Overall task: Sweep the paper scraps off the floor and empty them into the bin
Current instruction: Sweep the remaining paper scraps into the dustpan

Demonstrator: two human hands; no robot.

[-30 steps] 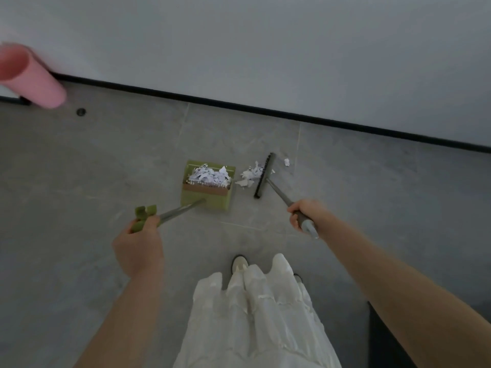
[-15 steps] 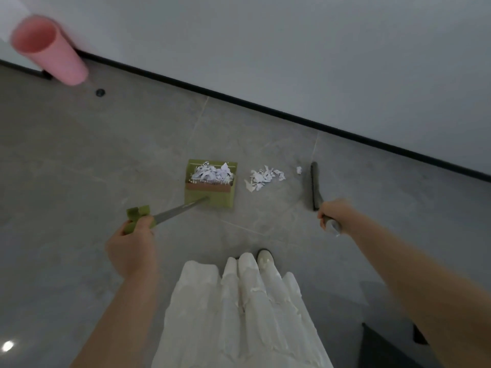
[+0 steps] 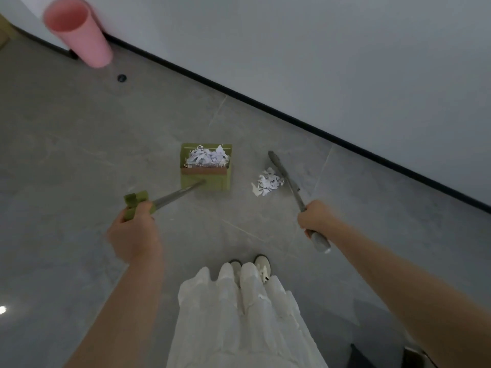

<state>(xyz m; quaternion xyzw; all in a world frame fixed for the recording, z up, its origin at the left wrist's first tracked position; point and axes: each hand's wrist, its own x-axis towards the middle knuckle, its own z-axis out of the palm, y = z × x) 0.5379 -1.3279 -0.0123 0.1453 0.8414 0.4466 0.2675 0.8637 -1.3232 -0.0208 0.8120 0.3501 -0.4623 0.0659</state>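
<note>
The loose paper scraps [image 3: 267,183] are lying on the floor [image 3: 79,144] between the broom head [image 3: 282,173] and the green dustpan [image 3: 206,167], already part full, to their left. The right hand [image 3: 317,217] is gripping the broom handle, the left hand [image 3: 134,232] the dustpan's. Open floor is leading to the pink bin [image 3: 78,31], far left by the wall.
</note>
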